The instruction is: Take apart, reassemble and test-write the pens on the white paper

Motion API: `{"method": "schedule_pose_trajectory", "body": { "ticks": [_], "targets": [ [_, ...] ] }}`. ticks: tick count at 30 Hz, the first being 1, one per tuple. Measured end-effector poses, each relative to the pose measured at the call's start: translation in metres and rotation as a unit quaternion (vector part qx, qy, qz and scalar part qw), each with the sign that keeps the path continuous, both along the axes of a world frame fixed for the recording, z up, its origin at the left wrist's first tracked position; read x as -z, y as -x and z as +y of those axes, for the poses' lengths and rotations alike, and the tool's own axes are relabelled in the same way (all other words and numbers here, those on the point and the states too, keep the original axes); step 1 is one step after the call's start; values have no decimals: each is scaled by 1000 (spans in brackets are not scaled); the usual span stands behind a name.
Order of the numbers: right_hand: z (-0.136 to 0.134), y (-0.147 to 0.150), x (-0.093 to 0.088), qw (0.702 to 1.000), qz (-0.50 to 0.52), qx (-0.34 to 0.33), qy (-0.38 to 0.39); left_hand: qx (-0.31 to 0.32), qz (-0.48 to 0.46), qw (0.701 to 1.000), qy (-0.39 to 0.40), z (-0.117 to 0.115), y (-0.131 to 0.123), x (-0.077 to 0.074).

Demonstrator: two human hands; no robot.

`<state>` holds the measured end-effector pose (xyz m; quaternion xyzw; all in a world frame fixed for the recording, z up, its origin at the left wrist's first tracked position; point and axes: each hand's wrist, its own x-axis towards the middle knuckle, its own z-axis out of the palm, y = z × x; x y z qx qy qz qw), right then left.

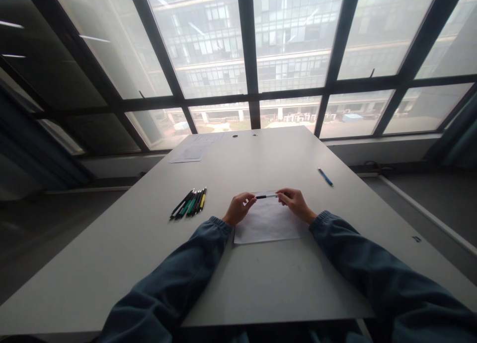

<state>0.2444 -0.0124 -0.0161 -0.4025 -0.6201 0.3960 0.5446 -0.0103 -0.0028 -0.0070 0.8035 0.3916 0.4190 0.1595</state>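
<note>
Both of my hands hold one black-and-white pen (pixel 267 196) level above a white sheet of paper (pixel 266 225) on the grey table (pixel 149 243). My left hand (pixel 238 207) pinches the pen's left end with curled fingers. My right hand (pixel 295 202) grips its right end. Dark blue sleeves cover both forearms.
A row of several pens (pixel 189 203), black, green and yellow, lies left of my hands. One blue pen (pixel 325 176) lies to the right. A printed sheet (pixel 194 149) rests at the far left of the table, near two dark holes (pixel 235 135). Large windows stand behind.
</note>
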Motion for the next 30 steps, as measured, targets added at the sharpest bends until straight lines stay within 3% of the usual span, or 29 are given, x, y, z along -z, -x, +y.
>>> {"method": "schedule_pose_trajectory", "body": {
  "ticks": [14, 23, 30],
  "targets": [
    [0, 1, -1, 1000, 0, -4, -4, 19, -12, 998, 51, 1, 2, 0],
    [3, 0, 5, 1000, -3, 5, -9, 24, -23, 999, -23, 2, 2, -1],
    [2, -1, 4, 1000, -13, 11, -9, 11, -23, 999, -35, -1, 0, -5]
  ]
}}
